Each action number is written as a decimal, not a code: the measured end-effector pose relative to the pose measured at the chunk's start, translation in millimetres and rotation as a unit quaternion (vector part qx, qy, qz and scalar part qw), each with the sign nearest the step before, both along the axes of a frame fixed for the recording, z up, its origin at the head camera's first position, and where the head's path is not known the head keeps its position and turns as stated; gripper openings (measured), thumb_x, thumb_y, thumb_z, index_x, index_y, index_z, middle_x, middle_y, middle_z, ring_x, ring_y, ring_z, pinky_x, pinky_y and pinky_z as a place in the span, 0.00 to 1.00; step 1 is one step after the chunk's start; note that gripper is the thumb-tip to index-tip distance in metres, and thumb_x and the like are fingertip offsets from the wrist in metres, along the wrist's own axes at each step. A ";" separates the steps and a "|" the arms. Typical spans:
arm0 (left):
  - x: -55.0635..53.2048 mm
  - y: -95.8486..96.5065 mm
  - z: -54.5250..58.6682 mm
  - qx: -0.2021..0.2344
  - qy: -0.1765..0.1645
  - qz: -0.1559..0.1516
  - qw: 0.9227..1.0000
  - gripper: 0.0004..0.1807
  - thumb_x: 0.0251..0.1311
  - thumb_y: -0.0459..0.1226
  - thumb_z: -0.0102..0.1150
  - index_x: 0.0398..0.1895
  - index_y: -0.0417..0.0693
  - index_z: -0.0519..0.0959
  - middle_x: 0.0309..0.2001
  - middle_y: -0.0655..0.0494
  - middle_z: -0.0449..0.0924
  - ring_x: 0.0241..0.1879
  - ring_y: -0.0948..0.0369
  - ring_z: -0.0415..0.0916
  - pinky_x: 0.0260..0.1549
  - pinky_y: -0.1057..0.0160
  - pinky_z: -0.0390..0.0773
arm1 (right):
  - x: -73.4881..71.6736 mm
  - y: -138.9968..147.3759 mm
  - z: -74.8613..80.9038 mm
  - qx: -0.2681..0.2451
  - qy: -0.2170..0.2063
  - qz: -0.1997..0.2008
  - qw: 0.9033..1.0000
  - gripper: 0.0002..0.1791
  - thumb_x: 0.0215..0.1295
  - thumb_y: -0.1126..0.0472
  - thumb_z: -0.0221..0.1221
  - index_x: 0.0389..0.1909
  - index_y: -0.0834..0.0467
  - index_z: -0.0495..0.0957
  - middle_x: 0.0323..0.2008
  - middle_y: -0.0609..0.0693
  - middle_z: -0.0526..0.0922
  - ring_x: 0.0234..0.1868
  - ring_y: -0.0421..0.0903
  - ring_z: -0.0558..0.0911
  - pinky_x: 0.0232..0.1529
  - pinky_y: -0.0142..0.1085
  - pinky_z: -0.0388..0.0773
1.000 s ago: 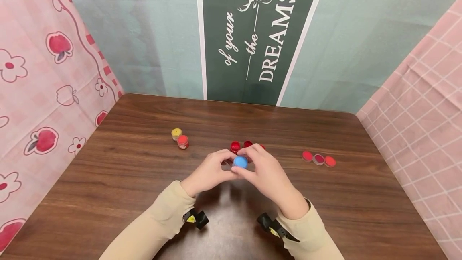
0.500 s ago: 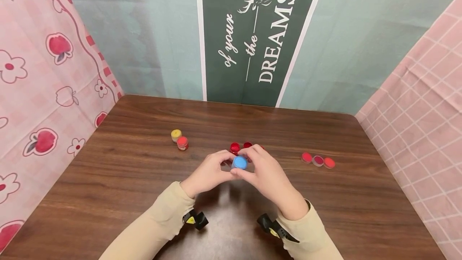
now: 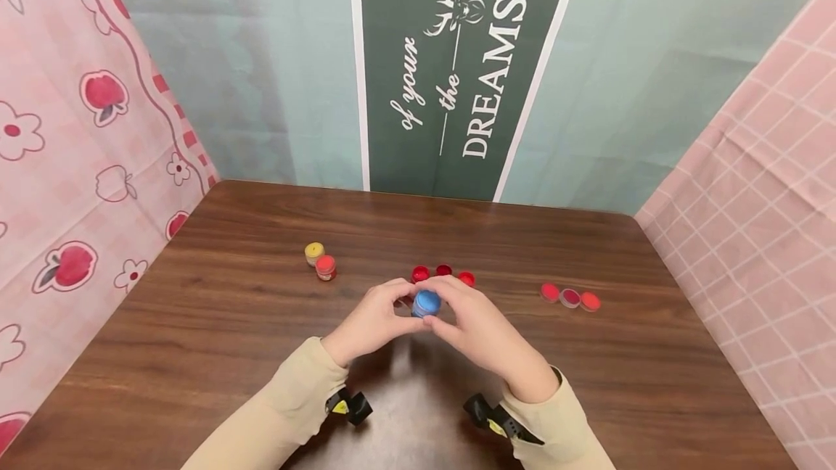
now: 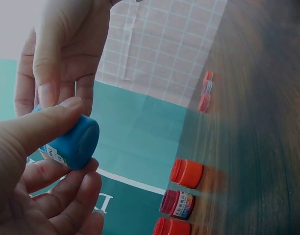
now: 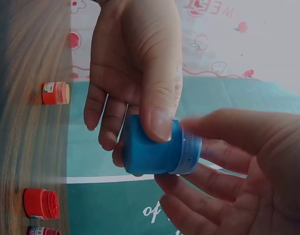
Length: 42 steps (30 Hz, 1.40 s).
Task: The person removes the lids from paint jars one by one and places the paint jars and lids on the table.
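A small blue paint jar [image 3: 427, 303] is held up between both hands over the table. My left hand [image 3: 374, 320] grips its blue body, thumb on one side and fingers on the other, as the right wrist view shows. At the jar's clear lid [image 5: 190, 152], the thumb and fingers of my right hand [image 3: 480, 325] pinch around the rim. In the left wrist view the jar [image 4: 77, 142] lies tilted, with part of its label showing. Just beyond the hands stand three open red paint jars [image 3: 466, 278], partly covered by the fingers in the head view.
Three round lids [image 3: 570, 299] lie in a row on the wooden table [image 3: 653, 376] at right. To the left stand a yellow-topped jar [image 3: 314, 253] and a red-orange-topped jar [image 3: 326, 268], side by side. Patterned cloths hang along the back and both sides.
The head view has tilted up, so the table things sit slightly lower in it. Both hands stay on the blue jar, and more of the red jars shows behind them.
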<state>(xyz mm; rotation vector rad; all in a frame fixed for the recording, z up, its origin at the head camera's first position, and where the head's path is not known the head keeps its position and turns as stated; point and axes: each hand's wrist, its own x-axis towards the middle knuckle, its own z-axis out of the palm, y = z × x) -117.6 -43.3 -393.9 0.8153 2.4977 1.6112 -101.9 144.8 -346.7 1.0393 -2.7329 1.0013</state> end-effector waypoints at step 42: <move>-2.3 -1.0 2.7 -0.010 -0.001 0.002 1.000 0.14 0.48 0.43 0.70 0.37 0.48 0.81 0.37 0.64 0.77 0.38 0.63 0.73 0.41 0.55 0.76 | -1.3 -7.2 -3.5 0.012 -0.018 -0.081 0.997 0.19 0.54 0.55 0.67 0.45 0.57 0.77 0.36 0.44 0.73 0.34 0.44 0.75 0.36 0.34 0.75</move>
